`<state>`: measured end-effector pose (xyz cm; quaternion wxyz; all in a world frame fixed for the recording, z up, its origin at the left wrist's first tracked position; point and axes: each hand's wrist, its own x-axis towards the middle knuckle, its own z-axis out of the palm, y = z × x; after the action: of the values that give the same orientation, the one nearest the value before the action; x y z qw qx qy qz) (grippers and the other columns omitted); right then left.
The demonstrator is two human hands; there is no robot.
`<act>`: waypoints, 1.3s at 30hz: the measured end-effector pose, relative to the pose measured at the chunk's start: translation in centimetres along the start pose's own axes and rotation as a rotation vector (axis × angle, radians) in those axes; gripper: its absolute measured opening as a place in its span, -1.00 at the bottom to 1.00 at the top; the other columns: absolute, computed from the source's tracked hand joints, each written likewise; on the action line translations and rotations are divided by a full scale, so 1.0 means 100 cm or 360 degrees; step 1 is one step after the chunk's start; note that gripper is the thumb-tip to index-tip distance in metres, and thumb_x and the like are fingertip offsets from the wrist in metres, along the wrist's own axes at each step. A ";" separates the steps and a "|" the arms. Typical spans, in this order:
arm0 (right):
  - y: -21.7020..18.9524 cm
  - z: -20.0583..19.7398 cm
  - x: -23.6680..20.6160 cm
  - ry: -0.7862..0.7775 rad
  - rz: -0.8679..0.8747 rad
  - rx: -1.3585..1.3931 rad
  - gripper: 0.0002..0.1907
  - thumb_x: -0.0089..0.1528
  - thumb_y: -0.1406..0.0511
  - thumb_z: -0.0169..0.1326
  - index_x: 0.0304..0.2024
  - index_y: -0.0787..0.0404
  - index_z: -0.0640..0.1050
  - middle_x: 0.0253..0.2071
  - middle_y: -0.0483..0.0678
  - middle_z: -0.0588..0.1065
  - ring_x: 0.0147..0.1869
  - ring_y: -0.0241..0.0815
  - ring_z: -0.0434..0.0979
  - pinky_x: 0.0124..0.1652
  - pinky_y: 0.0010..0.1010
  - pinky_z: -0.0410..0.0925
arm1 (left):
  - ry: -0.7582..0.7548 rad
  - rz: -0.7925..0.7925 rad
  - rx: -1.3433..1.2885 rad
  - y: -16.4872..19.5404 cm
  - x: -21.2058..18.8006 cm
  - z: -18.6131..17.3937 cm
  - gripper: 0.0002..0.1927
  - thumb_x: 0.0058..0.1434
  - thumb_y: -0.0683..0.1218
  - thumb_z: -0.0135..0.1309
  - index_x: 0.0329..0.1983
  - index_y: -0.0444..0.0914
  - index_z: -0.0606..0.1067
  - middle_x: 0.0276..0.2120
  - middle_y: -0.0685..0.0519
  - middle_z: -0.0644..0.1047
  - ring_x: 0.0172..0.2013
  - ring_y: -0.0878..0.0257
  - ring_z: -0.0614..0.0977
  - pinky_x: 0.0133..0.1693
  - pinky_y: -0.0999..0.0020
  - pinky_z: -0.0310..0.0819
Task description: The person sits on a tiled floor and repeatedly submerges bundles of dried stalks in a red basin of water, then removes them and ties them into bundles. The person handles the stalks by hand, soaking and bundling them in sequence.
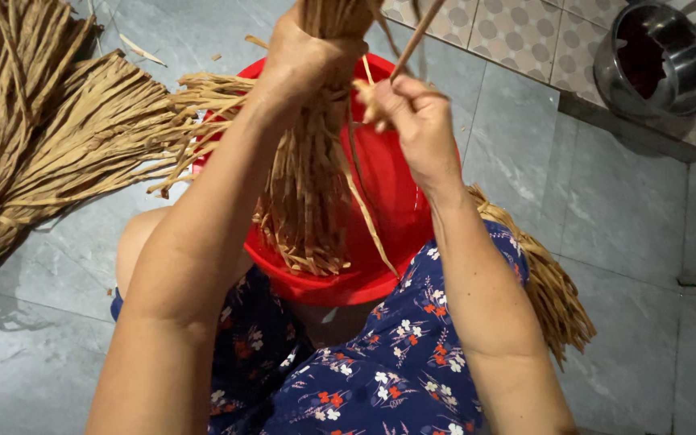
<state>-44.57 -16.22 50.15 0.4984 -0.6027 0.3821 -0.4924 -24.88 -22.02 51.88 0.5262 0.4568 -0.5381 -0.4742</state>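
The head view looks down over a lap covered by a dark blue floral dress, from which two bare forearms reach up and away toward the top of the frame. Just past the knees stands a red plastic basin on the grey tiled floor, and a hanging bunch of dry tan strips dangles over its opening, the loose ends reaching down to its near rim. The left hand is closed in a full fist around the upper part of that bunch, fingers wrapped tight, holding it upright above the basin. The right hand sits just beside it, its fingers pinched together on a single thin strip that runs up and out of the top of the picture; the fingertips themselves are partly hidden behind the knuckles. By the right elbow a smaller bundle of the same strips lies on the floor, partly hidden behind the arm. To the left, well apart from the hands, large fanned sheaves of the strips are spread across the tiles, with a few loose scraps near them. Farthest off, at the upper right, a steel bowl rests on a strip of patterned paler tiles.
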 end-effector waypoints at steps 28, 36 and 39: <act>0.017 -0.003 0.009 0.0402 -0.0327 -0.0881 -0.87 0.28 0.39 0.26 -0.21 0.24 0.53 -0.24 0.03 0.52 -0.25 -0.16 0.56 -0.22 -0.36 0.44 | 0.0111 -0.0249 -0.0189 -0.011 0.001 -0.008 -0.83 -0.02 -0.20 0.29 -0.40 -0.29 0.52 -0.61 0.08 0.53 -0.68 0.30 0.55 -0.63 0.33 0.43; 0.020 -0.005 0.001 -0.0536 -0.0212 -0.1252 -0.71 0.14 0.34 0.39 -0.22 0.21 0.51 -0.31 -0.10 0.58 -0.21 -0.23 0.58 -0.20 -0.37 0.40 | 0.0014 0.0041 -0.0453 -0.020 0.005 -0.017 -0.84 0.03 -0.27 0.26 -0.30 -0.30 0.60 -0.46 0.07 0.64 -0.50 0.32 0.69 -0.42 0.36 0.63; 0.026 -0.003 0.015 0.0378 -0.0531 -0.2165 -0.83 0.28 0.37 0.30 -0.19 0.07 0.53 -0.30 -0.10 0.59 -0.20 -0.09 0.56 -0.23 -0.23 0.35 | 0.0052 -0.0148 -0.0498 -0.017 0.003 -0.017 -0.86 0.02 -0.27 0.27 -0.36 -0.29 0.55 -0.55 0.11 0.56 -0.60 0.36 0.58 -0.53 0.36 0.57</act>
<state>-44.41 -18.28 47.92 -0.1155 -0.7729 0.5591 -0.2768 -23.20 -22.56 50.19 0.5771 0.4015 -0.4273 -0.5685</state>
